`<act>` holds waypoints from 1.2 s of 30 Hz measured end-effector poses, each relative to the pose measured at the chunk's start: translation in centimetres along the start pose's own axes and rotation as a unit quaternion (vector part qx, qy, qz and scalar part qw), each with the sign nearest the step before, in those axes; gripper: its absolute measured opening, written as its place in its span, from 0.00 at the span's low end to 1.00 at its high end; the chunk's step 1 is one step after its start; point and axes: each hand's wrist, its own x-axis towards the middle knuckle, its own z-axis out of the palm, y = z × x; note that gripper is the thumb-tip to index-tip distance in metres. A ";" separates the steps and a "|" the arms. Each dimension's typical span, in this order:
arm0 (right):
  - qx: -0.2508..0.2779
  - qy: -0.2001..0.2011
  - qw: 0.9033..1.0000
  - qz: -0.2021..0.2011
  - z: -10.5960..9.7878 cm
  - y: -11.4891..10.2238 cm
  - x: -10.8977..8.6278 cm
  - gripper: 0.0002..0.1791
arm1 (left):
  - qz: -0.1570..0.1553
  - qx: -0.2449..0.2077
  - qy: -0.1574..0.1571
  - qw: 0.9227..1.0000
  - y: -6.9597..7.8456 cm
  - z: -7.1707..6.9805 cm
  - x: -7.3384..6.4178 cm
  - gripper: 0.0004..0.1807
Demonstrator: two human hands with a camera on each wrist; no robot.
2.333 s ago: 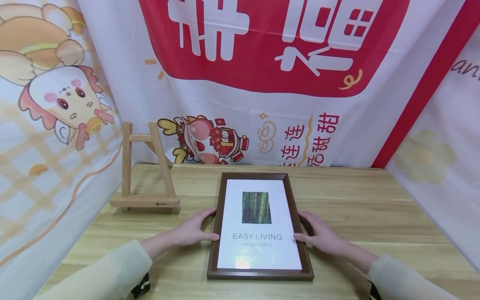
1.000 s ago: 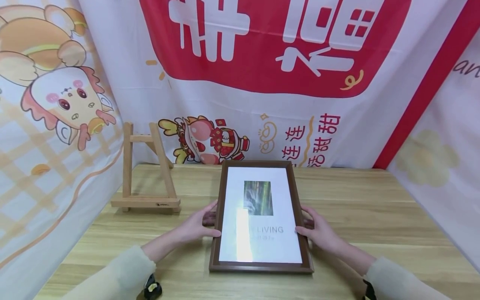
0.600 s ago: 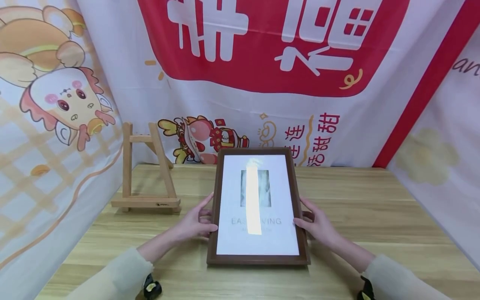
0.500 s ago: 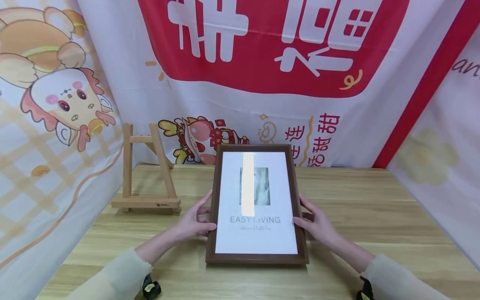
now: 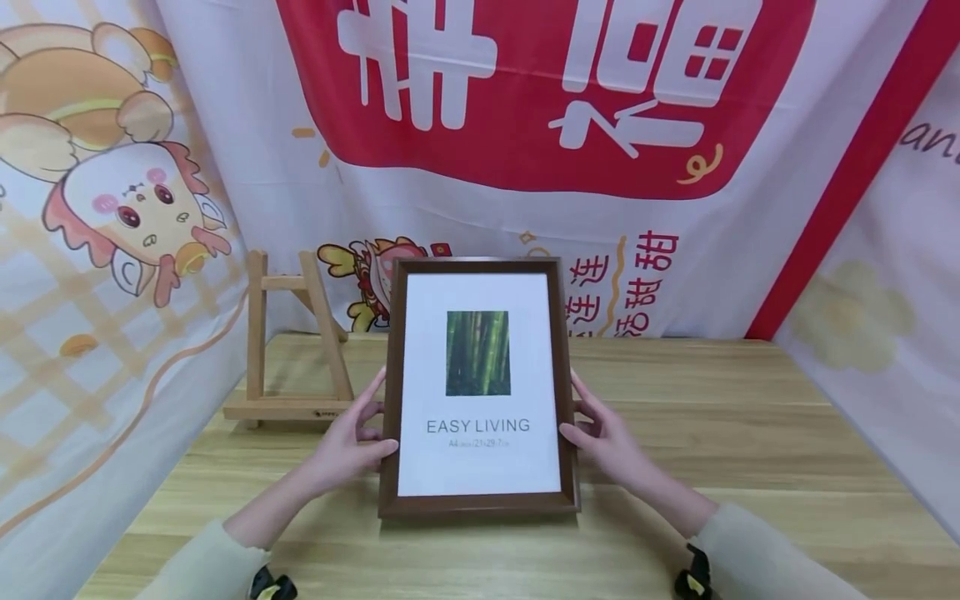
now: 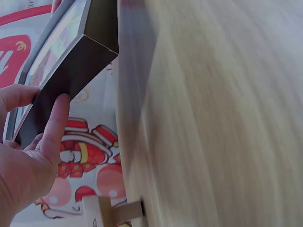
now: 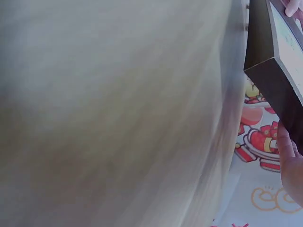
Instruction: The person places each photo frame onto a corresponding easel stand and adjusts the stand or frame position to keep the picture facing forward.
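Both hands hold a brown picture frame [image 5: 480, 503] by its long sides, tilted up to face the head camera. Its white insert carries a bamboo picture and the words EASY LIVING. The left hand [image 5: 351, 446] grips the left side, thumb on the front edge and fingers reaching behind. On the opposite side the right hand [image 5: 611, 442] grips in the same way. In the left wrist view the left hand [image 6: 28, 156] pinches the frame's dark side [image 6: 71, 66]. Only part of the right hand [image 7: 291, 163] shows at the frame's side [image 7: 279, 94] in the right wrist view.
A small wooden easel [image 5: 288, 408] stands at the back left of the wooden table [image 5: 705, 433], close to the left hand. Printed cloth [image 5: 540, 217] hangs behind the table and along both sides.
The frame has gone from lying flat to tilted upright, raised and shifted left toward the easel. Both hands have moved with it, keeping their grip. Glare has left the glass.
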 end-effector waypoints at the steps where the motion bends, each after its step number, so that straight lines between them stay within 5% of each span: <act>1: 0.002 0.002 1.000 -0.004 0.2 -0.1 0.2 0.43 | 0.003 0.010 0.006 1.000 0.1 -0.2 -0.2 0.56; 13: -0.004 -0.001 0.998 -0.068 3.0 -1.2 2.7 0.43 | 0.058 0.112 0.079 0.989 0.3 -2.5 -2.1 0.55; 20: 0.011 -0.007 0.997 -0.080 4.5 -1.5 3.8 0.45 | 0.077 0.134 0.106 0.982 0.2 -4.0 -2.7 0.55; 27: 0.009 -0.011 0.995 -0.098 6.2 -2.2 5.2 0.46 | 0.115 0.192 0.127 0.966 0.2 -6.0 -2.9 0.57; 36: 0.006 -0.026 0.993 -0.116 8.2 -6.3 6.2 0.43 | 0.110 0.214 0.145 0.960 1.0 -8.5 -3.6 0.57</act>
